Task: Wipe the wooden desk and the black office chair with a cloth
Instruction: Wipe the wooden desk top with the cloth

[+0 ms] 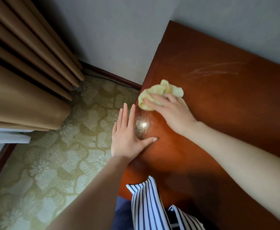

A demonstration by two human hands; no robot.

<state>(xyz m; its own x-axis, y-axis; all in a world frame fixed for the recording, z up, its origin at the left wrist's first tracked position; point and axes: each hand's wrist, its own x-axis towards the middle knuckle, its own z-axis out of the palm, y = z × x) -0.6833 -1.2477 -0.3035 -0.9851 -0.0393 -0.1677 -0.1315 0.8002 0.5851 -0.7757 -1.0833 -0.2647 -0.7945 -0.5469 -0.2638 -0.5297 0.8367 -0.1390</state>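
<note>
Cloth [159, 89]: pale yellow and crumpled, lying on the wooden surface [227, 105] close to its left edge.
Handling: it looks soft, light and limp, and likely to bunch and slide on polished wood. It is probably best pressed flat from above, or gathered at its bunched middle rather than by a loose corner.
Right hand [172, 112]: lies on top of the cloth and presses it down. Its fingers [154, 102] are fairly straight and spread, not wrapped round it.
Cloth against fingers: under them, bulging out past the fingertips on the far and left sides.
Left hand [127, 138]: flat with straight fingers at the left edge, nearer than the cloth and apart from it, thumb on the wood and holding nothing.
Worn shiny patch [141, 126]: between the two hands.
Chair: not in view.
</note>
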